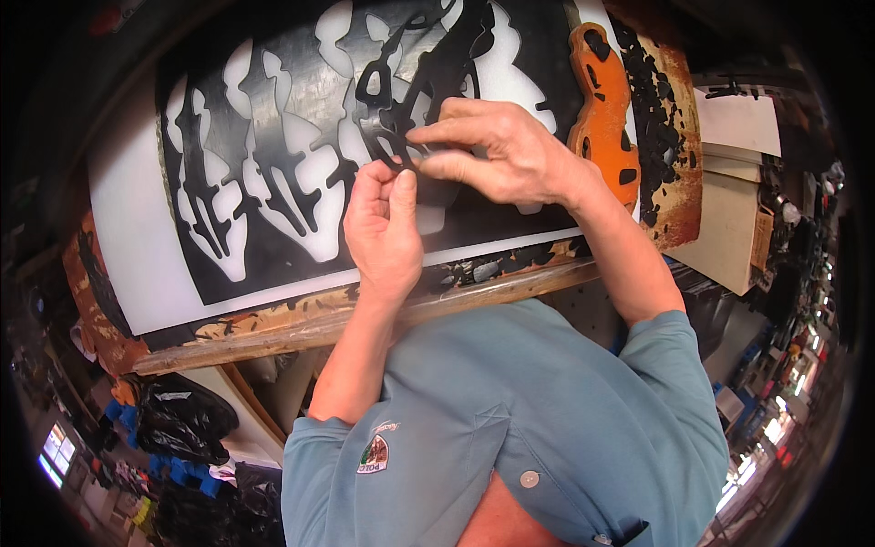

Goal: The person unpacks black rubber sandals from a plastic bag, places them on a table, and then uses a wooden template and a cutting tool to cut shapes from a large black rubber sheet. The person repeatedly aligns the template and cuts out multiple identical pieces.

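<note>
A flexible black cut-out piece [427, 84] with curved edges and openings is raised between my hands. My left hand [386, 230] pinches its lower end between thumb and fingers. From the right, my right hand [503, 153] has its thumb and fingers closed on the same piece, close to my left fingertips. Beneath lies a black sheet [239, 169] with several shaped holes, and a white board [137, 246] shows through them. Part of the sheet is hidden behind my hands and the raised piece.
An orange curved form [606, 114] with black inserts lies right of the sheet. Small black scraps [658, 123] cover the worn tabletop beyond it. The table's wooden front edge [273, 337] runs close to my body. Black plastic bags [187, 415] sit below at left; pale boxes [720, 201] stand at right.
</note>
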Available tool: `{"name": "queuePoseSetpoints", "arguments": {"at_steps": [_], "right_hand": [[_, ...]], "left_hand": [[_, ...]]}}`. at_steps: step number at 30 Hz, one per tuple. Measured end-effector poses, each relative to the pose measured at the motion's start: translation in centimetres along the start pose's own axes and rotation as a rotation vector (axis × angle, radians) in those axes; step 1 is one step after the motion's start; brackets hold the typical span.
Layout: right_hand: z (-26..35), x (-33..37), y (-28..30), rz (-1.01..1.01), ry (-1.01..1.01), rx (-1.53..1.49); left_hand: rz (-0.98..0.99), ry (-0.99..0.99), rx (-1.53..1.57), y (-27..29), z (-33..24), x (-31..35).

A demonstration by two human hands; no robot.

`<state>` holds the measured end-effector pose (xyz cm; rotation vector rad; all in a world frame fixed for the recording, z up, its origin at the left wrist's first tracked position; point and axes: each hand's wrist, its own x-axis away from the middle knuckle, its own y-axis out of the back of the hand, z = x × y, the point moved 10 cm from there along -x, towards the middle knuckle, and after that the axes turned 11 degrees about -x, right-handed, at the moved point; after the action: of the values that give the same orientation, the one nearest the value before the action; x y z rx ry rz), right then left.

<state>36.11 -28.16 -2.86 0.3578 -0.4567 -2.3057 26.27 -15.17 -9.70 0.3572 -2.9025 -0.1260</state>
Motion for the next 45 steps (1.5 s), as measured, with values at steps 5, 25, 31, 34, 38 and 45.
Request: {"name": "queuePoseSetpoints", "arguments": {"at_steps": [5, 25, 31, 34, 38, 45], "right_hand": [[-2.0, 0.5, 3.6, -0.334, 0.033, -0.026], [-4.0, 13.7, 9.9, -0.557, -0.479, 0.689], [-5.5, 18.0, 8.5, -0.558, -0.465, 0.714], [-7.1, 19.6, 9.1, -0.64, -0.568, 0.713], [-7.5, 19.6, 9.1, -0.628, -0.51, 0.699], [-7.1, 19.9, 9.0, -0.618, -0.497, 0.721]], "left_hand": [[-0.033, -0.136, 0.154, 0.4, -1.0, 0.8], [-0.217, 0.053, -0.288, 22.5, -4.5, -0.6], [-0.524, -0.151, -0.307, 38.5, -7.1, -4.6], [-0.76, -0.21, -0.285, 49.8, -5.3, -2.9], [-1.171, -0.058, -0.247, 65.2, 1.8, 1.1], [-1.443, 0.276, -0.524, 74.1, 12.5, 7.5]]}}
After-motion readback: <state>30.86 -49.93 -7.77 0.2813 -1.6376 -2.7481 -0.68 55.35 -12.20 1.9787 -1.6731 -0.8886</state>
